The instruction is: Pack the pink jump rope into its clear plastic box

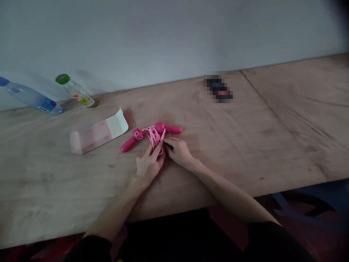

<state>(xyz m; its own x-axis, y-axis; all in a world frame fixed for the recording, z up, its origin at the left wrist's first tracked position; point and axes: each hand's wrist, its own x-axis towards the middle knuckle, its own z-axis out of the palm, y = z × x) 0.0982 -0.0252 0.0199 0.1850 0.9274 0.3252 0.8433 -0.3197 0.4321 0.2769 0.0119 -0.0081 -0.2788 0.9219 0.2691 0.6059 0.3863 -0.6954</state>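
A pink jump rope lies on the wooden table, its cord bundled in loops between two handles. The left handle has an animal face with big eyes; the right handle points to the right. My left hand has its fingers closed around the lower loops of the cord. Close by on the right, my right hand pinches at the bundle's right edge with thumb and forefinger. What exactly lies between those fingertips is partly hidden.
An opened pink and white box lies left of the rope. Farther back stand a glass jar with a green lid and a plastic water bottle. A blurred dark object lies near the wall. The table's front edge runs below my forearms.
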